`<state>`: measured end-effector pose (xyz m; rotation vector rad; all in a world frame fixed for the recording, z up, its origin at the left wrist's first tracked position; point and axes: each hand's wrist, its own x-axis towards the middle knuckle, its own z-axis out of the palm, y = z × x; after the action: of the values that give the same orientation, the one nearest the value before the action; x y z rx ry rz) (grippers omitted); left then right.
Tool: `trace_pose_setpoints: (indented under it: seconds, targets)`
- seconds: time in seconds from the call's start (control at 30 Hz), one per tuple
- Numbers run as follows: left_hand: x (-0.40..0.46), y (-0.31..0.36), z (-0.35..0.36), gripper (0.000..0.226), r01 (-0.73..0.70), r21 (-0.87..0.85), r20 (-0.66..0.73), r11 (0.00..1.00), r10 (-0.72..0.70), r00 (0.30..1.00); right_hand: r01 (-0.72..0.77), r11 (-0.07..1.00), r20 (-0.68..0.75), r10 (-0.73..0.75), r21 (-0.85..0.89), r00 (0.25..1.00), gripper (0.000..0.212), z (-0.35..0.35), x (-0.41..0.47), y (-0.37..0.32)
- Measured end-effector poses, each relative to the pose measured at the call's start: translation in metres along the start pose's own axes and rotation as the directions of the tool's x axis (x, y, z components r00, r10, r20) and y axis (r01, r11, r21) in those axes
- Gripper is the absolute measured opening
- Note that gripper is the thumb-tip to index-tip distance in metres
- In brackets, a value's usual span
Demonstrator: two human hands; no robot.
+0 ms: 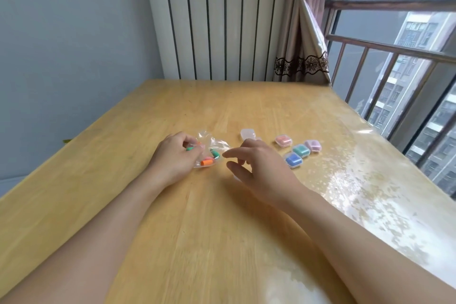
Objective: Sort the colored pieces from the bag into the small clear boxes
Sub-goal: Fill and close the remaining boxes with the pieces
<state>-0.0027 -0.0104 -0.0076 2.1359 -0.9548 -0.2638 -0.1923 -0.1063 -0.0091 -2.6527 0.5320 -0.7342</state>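
My left grip [180,155] pinched the bag [209,149] near the middle of the counter [222,229], fingers curled on its thin, crinkly film; the colored pieces [207,161] inside looked light and smooth (likely to roll once tipped out), so I judged the bag's open mouth the place to take hold. My right grip [256,168] hovered just beside it, fingers loosely spread, holding nothing. The small clear boxes [297,152] clustered toward the right edge, near enough to knock with my wrist.

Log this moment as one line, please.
left hand grips bag | right hand open, empty | blue box filled
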Motion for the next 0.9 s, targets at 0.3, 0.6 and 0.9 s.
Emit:
trace_pose_setpoints:
  seconds: [0.3, 0.6, 0.9]
  targets:
    - [-0.0066, 0.0044, 0.0099, 0.008, -0.126, -0.037, 0.013, 0.991, 0.126, 0.992, -0.077, 0.993, -0.051, 0.073, -0.094, 0.996, 0.023, 0.0001, 0.0013, -0.0008]
    - [-0.0074, 0.0051, 0.0054, 0.008, -0.067, -0.338, 0.098, 0.939, 0.106, 0.990, -0.143, 0.967, -0.113, 0.121, -0.212, 0.986, 0.042, -0.0004, 0.0004, -0.0066]
    - [-0.0095, 0.0049, 0.0027, 0.030, 0.084, -0.507, 0.204, 0.858, 0.025, 0.979, -0.145, 0.971, -0.092, 0.130, -0.190, 0.987, 0.029, 0.0014, 0.0008, -0.0064]
